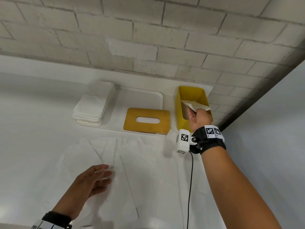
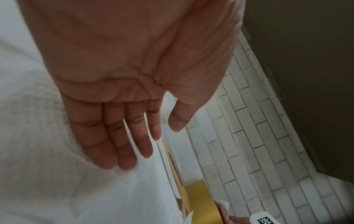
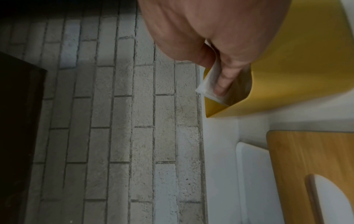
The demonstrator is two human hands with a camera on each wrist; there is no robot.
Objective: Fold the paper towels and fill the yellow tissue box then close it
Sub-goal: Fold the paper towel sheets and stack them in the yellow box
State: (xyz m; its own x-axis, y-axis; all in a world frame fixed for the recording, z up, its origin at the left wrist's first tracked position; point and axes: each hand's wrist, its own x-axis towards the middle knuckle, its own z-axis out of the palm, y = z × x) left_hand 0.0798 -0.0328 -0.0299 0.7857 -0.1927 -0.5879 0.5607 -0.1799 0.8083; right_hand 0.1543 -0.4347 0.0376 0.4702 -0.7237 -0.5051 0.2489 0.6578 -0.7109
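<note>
The yellow tissue box point(image 1: 183, 119) stands open at the back right of the white table, near the brick wall. My right hand point(image 1: 198, 115) pinches a folded paper towel point(image 1: 196, 104) and holds it in the box's mouth; the right wrist view shows the thumb pressed on the folded towel point(image 3: 209, 82) inside the yellow box point(image 3: 298, 72). The wooden lid point(image 1: 146, 120) with its oval slot lies flat left of the box. Unfolded paper towels point(image 1: 125, 164) are spread across the table in front. My left hand point(image 1: 97, 177) hovers open, fingers straight, over them point(image 2: 122, 136).
A stack of folded white towels point(image 1: 92, 108) sits at the left end of a white tray point(image 1: 148, 96), with the lid on the tray's right part. A brick wall point(image 1: 148, 38) runs behind. A black cable point(image 1: 190, 179) hangs from the right wrist camera.
</note>
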